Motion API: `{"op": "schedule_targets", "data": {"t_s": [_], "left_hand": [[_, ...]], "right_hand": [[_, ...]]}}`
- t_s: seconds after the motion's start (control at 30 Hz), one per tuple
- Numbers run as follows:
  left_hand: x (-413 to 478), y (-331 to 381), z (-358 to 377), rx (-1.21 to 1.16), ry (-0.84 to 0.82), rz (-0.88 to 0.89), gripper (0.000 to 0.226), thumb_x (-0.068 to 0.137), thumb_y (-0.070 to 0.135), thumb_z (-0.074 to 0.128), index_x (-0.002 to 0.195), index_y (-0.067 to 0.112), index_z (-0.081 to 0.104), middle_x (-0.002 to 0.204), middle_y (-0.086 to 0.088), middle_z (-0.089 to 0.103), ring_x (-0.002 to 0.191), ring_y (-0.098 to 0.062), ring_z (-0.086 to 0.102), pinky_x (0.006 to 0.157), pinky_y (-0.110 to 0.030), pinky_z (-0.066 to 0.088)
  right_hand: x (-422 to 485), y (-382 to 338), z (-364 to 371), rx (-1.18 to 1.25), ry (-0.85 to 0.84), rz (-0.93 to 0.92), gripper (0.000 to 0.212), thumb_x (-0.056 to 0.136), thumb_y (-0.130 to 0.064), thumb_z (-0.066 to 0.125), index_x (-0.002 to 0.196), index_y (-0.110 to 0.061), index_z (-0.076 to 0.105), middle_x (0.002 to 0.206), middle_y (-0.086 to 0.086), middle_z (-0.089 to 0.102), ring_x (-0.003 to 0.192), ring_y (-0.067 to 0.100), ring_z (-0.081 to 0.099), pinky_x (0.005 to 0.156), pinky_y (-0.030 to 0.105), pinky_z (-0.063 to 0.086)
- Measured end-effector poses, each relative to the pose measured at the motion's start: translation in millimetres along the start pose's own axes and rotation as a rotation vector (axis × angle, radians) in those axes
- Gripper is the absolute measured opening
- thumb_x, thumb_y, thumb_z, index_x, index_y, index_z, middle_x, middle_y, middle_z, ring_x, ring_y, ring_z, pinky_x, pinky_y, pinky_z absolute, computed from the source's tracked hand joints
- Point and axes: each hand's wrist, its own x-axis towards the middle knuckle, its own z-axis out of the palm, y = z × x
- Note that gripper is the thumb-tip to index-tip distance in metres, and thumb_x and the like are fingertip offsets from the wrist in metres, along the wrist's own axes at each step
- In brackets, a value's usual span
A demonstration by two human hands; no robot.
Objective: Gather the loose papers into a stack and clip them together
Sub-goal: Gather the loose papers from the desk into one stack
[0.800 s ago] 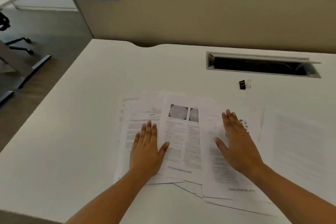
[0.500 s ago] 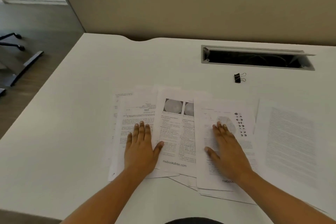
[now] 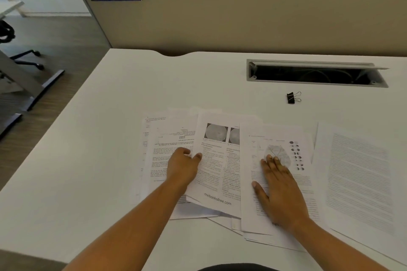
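Several printed sheets lie fanned and overlapping on the white desk (image 3: pixel 99 149). My left hand (image 3: pixel 181 168) has its fingers curled under the left edge of the middle sheet (image 3: pixel 217 185), the one with round grey pictures, with the thumb on top. My right hand (image 3: pixel 279 191) rests flat, fingers straight, on the diagram sheet (image 3: pixel 277 136). A text sheet (image 3: pixel 159 156) lies left of my left hand. Another text-only sheet (image 3: pixel 359 178) lies apart at the right. A black binder clip (image 3: pixel 291 97) sits on the desk beyond the papers, untouched.
An open cable slot (image 3: pixel 315 73) is cut into the desk behind the clip. A beige partition (image 3: pixel 242 17) with a blue "010" label closes the far edge. The desk's left edge drops to the floor, where a chair base (image 3: pixel 26 57) stands.
My left hand went from lying flat on the left sheets to curling its fingers at the middle sheet's left edge. My right hand stays flat on the diagram sheet.
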Motion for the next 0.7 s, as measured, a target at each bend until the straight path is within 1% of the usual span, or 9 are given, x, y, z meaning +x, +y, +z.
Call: {"op": "schedule_targets", "data": {"t_s": [0.07,0.1,0.2,0.27,0.33,0.4,0.53,0.63,0.7], "left_hand": [[3.6,0.5,-3.3,0.094,-0.007,0.082,0.009,0.094,0.023,0.068,0.094,0.015,0.064,0.084,0.003,0.065,0.083,-0.019,0.063,0.076,-0.034,0.054],[4.5,-0.1,-5.4,0.125,-0.002,0.111,0.012,0.093,0.022,0.07,0.084,0.018,0.063,0.076,0.005,0.064,0.077,-0.018,0.062,0.073,-0.032,0.053],[6.0,-6.1,-11.0,0.157,0.001,0.162,0.016,0.091,0.021,0.072,0.078,0.015,0.066,0.07,0.005,0.064,0.068,-0.013,0.059,0.068,-0.028,0.049],[6.1,-12.1,-14.1,0.2,-0.003,0.188,0.02,0.094,0.023,0.068,0.078,0.013,0.069,0.074,0.001,0.069,0.068,-0.015,0.062,0.066,-0.028,0.05],[4.0,-19.6,-17.4,0.257,-0.011,0.215,0.026,0.099,0.025,0.061,0.074,0.018,0.065,0.073,0.003,0.068,0.067,-0.014,0.061,0.059,-0.025,0.047],[0.9,-25.9,-21.8,0.279,0.005,0.245,0.025,0.102,0.025,0.054,0.08,0.022,0.066,0.078,0.007,0.068,0.069,-0.011,0.061,0.059,-0.024,0.046],[-8.0,-34.4,-37.6,0.205,0.098,0.248,0.026,0.104,0.024,0.05,0.117,0.017,0.071,0.108,0.005,0.068,0.088,-0.013,0.061,0.075,-0.026,0.048],[-12.2,-41.6,-57.7,0.118,0.136,0.239,0.028,0.104,0.02,0.051,0.123,0.016,0.07,0.123,-0.002,0.07,0.093,-0.019,0.064,0.078,-0.032,0.055],[-16.0,-46.9,-72.5,0.04,0.159,0.221,0.026,0.103,0.019,0.052,0.12,0.018,0.072,0.119,-0.005,0.073,0.094,-0.024,0.068,0.079,-0.036,0.057]], "right_hand": [[0.6,0.2,-0.3,-0.001,-0.001,0.001,0.079,0.093,-0.063,0.013,0.157,-0.017,0.007,0.164,-0.002,-0.002,0.151,0.01,-0.007,0.123,0.031,0.001],[1.0,0.4,-0.1,-0.002,-0.004,0.001,0.079,0.093,-0.063,0.012,0.157,-0.017,0.007,0.164,-0.002,-0.002,0.151,0.01,-0.007,0.123,0.032,0.001],[2.1,0.8,0.3,0.005,-0.021,0.002,0.081,0.091,-0.064,0.01,0.157,-0.017,0.007,0.164,-0.002,-0.002,0.151,0.011,-0.007,0.123,0.032,0.0],[3.6,1.6,0.0,0.011,-0.032,0.001,0.083,0.09,-0.065,0.009,0.157,-0.017,0.007,0.164,-0.002,-0.001,0.151,0.011,-0.007,0.122,0.031,-0.001],[5.2,2.8,-0.9,0.019,-0.055,0.0,0.086,0.087,-0.068,0.006,0.157,-0.018,0.004,0.164,-0.003,-0.004,0.15,0.011,-0.009,0.121,0.03,-0.003],[6.1,3.3,-2.5,0.026,-0.07,-0.005,0.091,0.083,-0.074,0.0,0.156,-0.02,0.001,0.163,-0.005,-0.008,0.15,0.01,-0.011,0.12,0.028,-0.006],[6.8,7.1,-5.3,0.027,-0.086,-0.02,0.101,0.075,-0.08,-0.013,0.156,-0.021,-0.001,0.161,-0.008,-0.011,0.149,0.008,-0.012,0.119,0.027,-0.006],[8.1,7.6,-11.0,0.059,-0.105,-0.038,0.1,0.077,-0.081,-0.004,0.157,-0.021,0.005,0.162,-0.008,-0.006,0.148,0.005,-0.011,0.119,0.025,-0.005],[7.0,5.7,-18.3,0.126,-0.098,-0.011,0.09,0.086,-0.076,0.015,0.156,-0.021,0.013,0.163,-0.008,0.001,0.148,0.004,-0.005,0.119,0.025,-0.002]]}}
